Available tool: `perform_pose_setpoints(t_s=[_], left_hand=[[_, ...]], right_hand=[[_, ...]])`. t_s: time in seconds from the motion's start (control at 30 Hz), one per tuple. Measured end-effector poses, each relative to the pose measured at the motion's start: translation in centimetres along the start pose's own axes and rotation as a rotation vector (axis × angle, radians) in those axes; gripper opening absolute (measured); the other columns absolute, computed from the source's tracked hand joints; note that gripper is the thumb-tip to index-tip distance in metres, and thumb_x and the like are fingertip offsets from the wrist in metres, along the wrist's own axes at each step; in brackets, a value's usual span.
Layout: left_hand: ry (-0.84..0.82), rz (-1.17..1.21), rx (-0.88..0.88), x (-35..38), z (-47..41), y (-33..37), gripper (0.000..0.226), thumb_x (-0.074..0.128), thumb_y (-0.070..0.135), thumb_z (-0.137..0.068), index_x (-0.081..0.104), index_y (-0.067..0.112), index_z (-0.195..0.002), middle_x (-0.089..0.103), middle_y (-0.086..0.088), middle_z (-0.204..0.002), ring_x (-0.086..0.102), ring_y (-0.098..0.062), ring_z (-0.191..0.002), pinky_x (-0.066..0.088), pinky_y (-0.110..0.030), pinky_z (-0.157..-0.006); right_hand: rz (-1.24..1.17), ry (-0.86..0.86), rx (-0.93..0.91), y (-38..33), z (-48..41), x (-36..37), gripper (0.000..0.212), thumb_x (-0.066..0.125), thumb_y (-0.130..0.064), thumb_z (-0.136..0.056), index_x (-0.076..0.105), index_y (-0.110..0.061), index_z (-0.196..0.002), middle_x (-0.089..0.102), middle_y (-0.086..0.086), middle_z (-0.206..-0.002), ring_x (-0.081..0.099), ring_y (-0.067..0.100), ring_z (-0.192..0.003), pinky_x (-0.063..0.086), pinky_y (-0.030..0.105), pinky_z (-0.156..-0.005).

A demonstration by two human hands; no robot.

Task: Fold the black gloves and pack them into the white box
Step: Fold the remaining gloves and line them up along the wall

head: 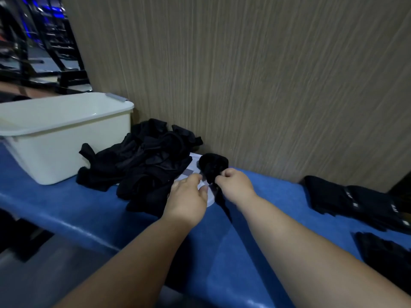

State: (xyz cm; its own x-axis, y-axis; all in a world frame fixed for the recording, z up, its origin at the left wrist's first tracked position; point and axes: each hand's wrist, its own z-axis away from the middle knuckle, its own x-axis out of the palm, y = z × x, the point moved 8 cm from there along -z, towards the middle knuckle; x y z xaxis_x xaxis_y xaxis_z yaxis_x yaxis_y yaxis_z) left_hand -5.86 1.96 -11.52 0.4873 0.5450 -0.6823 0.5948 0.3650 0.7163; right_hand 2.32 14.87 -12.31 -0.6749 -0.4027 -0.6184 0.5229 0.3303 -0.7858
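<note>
A heap of loose black gloves [142,161] lies on the blue table beside the white box [55,138], which stands at the left with its opening upward. My right hand [235,185] is pinched on one bunched black glove [212,166] near the wall; a dark strip of it hangs down below the hand. My left hand [189,194] hovers just left of that glove with its fingers apart, over a white sheet [199,161] under the heap.
Folded black gloves with small white marks [358,203] lie at the right, and another dark pile [387,254] sits nearer the right edge. A wood-grain wall [244,74] rises right behind the blue table [93,210]. The table's front edge runs diagonally below my arms.
</note>
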Motion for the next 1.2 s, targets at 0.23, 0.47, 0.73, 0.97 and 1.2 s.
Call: perform_pose_setpoints(t_s=[0.23,0.47,0.73,0.97,1.2], left_hand=[[-0.009,0.235,-0.089,0.6,1.7,1.7,0.027,0.043,0.041,-0.097,0.052,0.019,-0.112,0.058,0.004,-0.104,0.054,-0.015,-0.091,0.043,-0.031,-0.078],[-0.370,0.148,0.098,6.0,4.7,4.8,0.040,0.064,0.046,-0.086,0.053,0.031,-0.122,0.059,0.018,-0.115,0.057,-0.003,-0.106,0.045,-0.027,-0.095],[-0.488,0.294,0.172,8.4,7.6,7.9,0.024,0.072,0.016,-0.082,0.060,0.029,-0.099,0.072,0.007,-0.097,0.067,-0.008,-0.095,0.051,-0.040,-0.094],[-0.437,0.425,0.222,7.9,9.5,11.2,0.031,0.072,0.011,-0.081,0.049,0.022,-0.098,0.070,-0.003,-0.079,0.062,-0.012,-0.070,0.047,-0.029,-0.070],[-0.345,0.490,0.225,7.8,10.1,12.1,0.031,0.075,0.013,-0.077,0.048,0.019,-0.090,0.067,0.005,-0.079,0.056,-0.013,-0.066,0.045,-0.032,-0.068]], right_hand=[[0.051,-0.139,-0.037,3.8,7.3,-4.8,0.024,0.059,-0.017,-0.085,0.044,-0.020,-0.065,0.048,-0.006,-0.064,0.044,0.012,-0.064,0.037,0.029,-0.062],[0.339,-0.230,-0.179,6.2,13.6,-8.8,0.025,0.065,-0.025,-0.086,0.050,-0.039,-0.072,0.052,-0.007,-0.093,0.054,0.009,-0.083,0.043,0.021,-0.080],[-0.085,-0.197,-0.083,7.9,16.7,-13.3,0.033,0.060,-0.010,-0.070,0.056,-0.026,-0.099,0.060,-0.005,-0.098,0.055,0.010,-0.075,0.045,0.021,-0.071],[-0.184,0.012,-0.187,7.4,17.5,-16.1,0.036,0.073,-0.009,-0.079,0.055,-0.033,-0.099,0.058,-0.010,-0.088,0.053,0.010,-0.060,0.043,0.020,-0.061],[-0.113,0.128,-0.321,6.5,17.9,-17.4,0.027,0.076,-0.013,-0.076,0.061,-0.032,-0.088,0.061,-0.010,-0.097,0.055,0.007,-0.056,0.040,0.016,-0.059]])
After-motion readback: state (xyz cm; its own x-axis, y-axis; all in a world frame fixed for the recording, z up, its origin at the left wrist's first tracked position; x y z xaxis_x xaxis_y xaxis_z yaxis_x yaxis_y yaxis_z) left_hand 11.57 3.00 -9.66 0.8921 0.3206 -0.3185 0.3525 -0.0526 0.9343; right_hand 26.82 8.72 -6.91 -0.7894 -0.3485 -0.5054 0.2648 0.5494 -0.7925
